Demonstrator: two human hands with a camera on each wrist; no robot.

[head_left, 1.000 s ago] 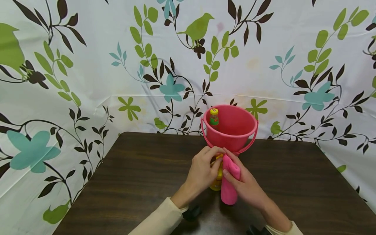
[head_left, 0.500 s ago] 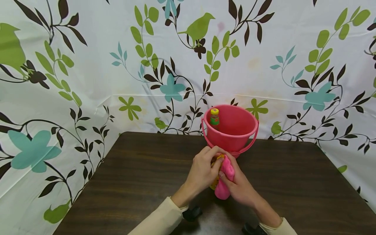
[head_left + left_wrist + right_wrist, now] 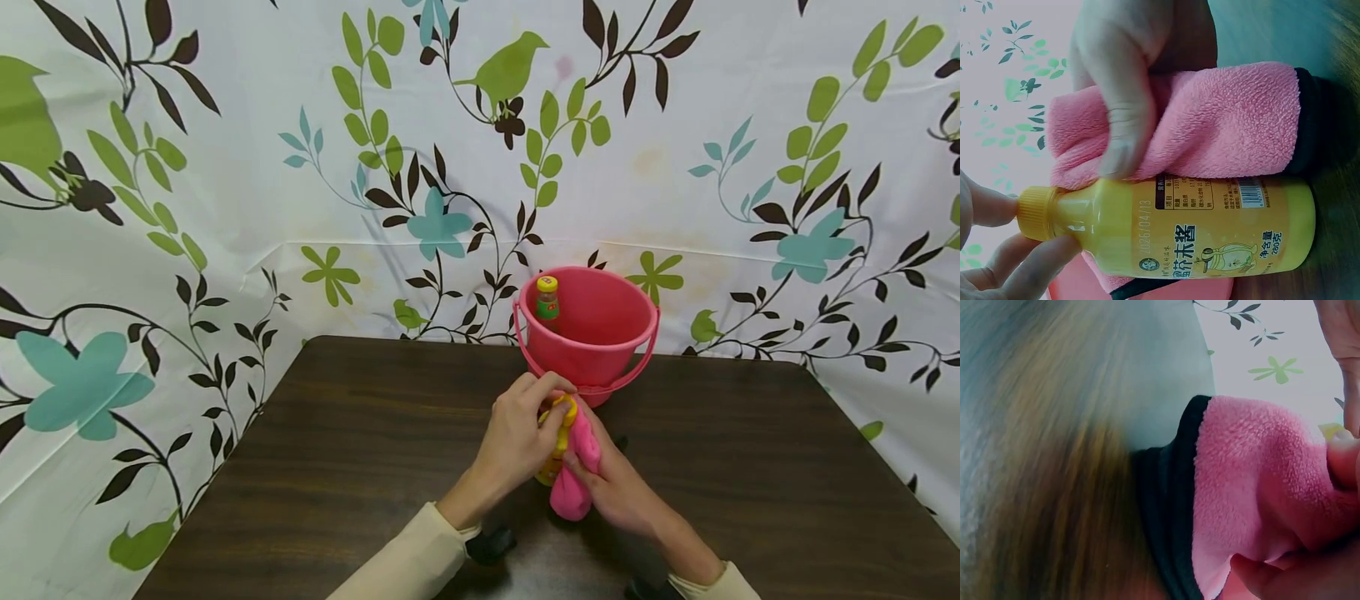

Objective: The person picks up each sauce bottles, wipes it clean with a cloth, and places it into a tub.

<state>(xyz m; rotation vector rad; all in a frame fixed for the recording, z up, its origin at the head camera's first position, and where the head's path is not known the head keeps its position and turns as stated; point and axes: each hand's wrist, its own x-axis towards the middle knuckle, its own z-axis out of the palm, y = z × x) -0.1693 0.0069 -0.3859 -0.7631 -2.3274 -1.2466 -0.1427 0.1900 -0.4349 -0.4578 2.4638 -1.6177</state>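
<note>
A yellow mustard bottle (image 3: pixel 1222 231) with a printed label and a ridged yellow cap (image 3: pixel 1035 212) stands upright on the table in front of the bucket. My left hand (image 3: pixel 519 433) pinches the cap and neck between thumb and fingers. A fluffy pink cloth (image 3: pixel 573 492) with a black edge is bunched in my right hand (image 3: pixel 622 483). With its thumb on top, this hand holds the cloth against the side of the bottle, as the left wrist view shows. Some of the cloth also shows behind the bottle there.
Just behind the hands is a pink bucket (image 3: pixel 592 367) with its handle hanging down at the front. Inside it leans a small bottle (image 3: pixel 547 304) with a yellow cap and green label. A patterned curtain (image 3: pixel 480 167) closes off the far side of the dark wooden table (image 3: pixel 375 450).
My right hand has shifted slightly left, bringing the cloth closer against the bottle and bunching it. My left hand stays on the cap.
</note>
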